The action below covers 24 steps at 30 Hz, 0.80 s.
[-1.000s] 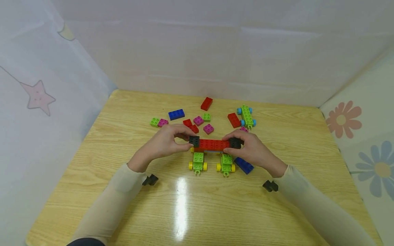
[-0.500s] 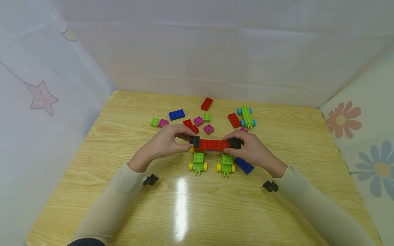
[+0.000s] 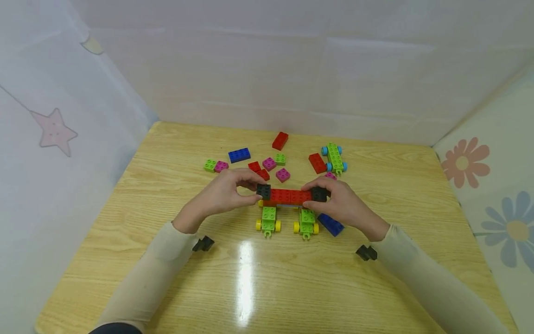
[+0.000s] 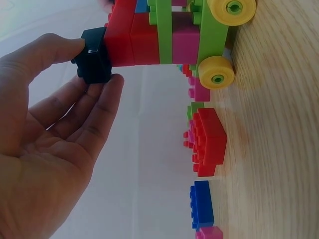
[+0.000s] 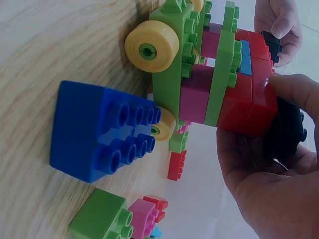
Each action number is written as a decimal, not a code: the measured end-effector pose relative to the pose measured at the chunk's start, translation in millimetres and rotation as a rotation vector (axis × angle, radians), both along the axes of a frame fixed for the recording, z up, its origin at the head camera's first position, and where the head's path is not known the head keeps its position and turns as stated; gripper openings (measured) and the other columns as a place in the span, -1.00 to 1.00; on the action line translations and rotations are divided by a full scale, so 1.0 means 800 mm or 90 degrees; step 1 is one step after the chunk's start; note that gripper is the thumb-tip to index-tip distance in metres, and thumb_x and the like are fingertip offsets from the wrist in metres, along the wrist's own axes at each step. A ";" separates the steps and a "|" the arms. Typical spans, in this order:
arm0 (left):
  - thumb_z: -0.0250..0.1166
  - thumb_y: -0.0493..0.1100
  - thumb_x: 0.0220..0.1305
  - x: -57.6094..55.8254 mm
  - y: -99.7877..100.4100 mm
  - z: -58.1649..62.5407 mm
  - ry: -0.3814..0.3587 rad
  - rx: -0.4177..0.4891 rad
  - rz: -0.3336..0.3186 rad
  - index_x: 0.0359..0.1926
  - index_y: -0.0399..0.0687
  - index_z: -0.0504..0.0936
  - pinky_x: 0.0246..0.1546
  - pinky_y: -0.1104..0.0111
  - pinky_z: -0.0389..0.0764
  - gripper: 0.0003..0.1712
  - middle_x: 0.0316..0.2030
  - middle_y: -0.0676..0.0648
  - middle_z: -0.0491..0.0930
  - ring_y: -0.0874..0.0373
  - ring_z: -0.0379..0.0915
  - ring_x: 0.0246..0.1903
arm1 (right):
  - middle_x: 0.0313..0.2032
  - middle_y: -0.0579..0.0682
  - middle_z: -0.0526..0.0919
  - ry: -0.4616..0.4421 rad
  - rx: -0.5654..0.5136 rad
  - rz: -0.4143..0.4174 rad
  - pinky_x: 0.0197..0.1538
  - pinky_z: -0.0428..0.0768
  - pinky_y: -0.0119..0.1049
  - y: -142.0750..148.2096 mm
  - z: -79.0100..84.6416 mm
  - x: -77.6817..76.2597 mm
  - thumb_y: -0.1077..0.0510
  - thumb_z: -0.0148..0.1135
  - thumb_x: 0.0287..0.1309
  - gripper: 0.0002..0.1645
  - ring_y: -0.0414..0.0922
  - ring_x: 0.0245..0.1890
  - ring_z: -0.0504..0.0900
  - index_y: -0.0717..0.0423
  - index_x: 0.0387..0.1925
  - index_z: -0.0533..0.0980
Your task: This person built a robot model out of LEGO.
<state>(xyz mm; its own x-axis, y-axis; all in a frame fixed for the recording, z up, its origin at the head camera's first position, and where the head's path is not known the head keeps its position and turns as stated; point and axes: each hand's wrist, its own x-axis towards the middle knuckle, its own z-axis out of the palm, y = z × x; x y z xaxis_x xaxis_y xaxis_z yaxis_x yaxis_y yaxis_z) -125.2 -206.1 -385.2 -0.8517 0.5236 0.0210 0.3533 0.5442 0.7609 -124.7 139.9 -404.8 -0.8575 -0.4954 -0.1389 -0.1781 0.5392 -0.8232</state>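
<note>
A toy-brick build stands on two green wheeled bases (image 3: 269, 222) with yellow wheels (image 4: 217, 72). Magenta bricks (image 5: 195, 94) and green bricks rise from the bases to a top row of red bricks (image 3: 285, 197). Black bricks cap both ends of that row. With thumb and fingertips, my left hand (image 3: 223, 192) pinches the left black brick (image 4: 96, 55). On the other end, my right hand (image 3: 340, 202) grips the red brick (image 5: 239, 109), thumb and fingers on opposite sides, with the right black brick (image 5: 284, 129) inside its grasp. Part of that black brick is hidden in the head view.
A blue brick (image 3: 331, 225) lies just right of the build. Behind are loose red, magenta and green bricks, another blue brick (image 3: 239, 155), and a green base (image 3: 335, 155) with light-blue wheels. White cloth hangs beyond the table's (image 3: 192, 287) back edge.
</note>
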 end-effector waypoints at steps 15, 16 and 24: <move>0.60 -0.20 0.36 0.003 -0.002 -0.004 -0.008 -0.007 -0.013 0.26 -0.10 0.77 0.26 -0.09 0.79 -0.53 0.13 -0.10 0.80 0.00 0.78 0.09 | 0.30 0.04 0.73 0.026 0.005 0.003 0.34 0.72 0.17 -0.016 0.000 0.001 0.03 0.54 0.46 -0.56 0.09 0.30 0.69 -0.04 0.29 0.72; 0.60 -0.20 0.37 0.003 -0.003 -0.005 -0.002 -0.007 -0.014 0.26 -0.10 0.77 0.27 -0.10 0.78 -0.53 0.13 -0.09 0.80 0.00 0.77 0.08 | 0.30 0.05 0.74 0.027 0.003 0.005 0.36 0.71 0.18 -0.018 0.000 0.001 0.03 0.54 0.45 -0.56 0.10 0.31 0.69 -0.03 0.29 0.72; 0.62 -0.15 0.37 0.003 -0.005 -0.007 0.022 0.002 -0.020 0.23 -0.05 0.78 0.30 -0.14 0.75 -0.55 0.15 -0.04 0.81 0.05 0.77 0.07 | 0.31 0.03 0.75 0.027 -0.005 0.010 0.39 0.68 0.20 -0.025 0.001 0.000 0.03 0.55 0.44 -0.55 0.10 0.34 0.68 -0.04 0.28 0.72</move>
<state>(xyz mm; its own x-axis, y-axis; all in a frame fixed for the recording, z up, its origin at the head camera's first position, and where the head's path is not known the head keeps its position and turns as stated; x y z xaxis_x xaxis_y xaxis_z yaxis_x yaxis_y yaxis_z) -123.2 -209.7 -391.0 -0.8339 0.5494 0.0519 0.3960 0.5302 0.7497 -124.5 120.2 -404.0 -0.8544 -0.5103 -0.0981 -0.2222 0.5293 -0.8188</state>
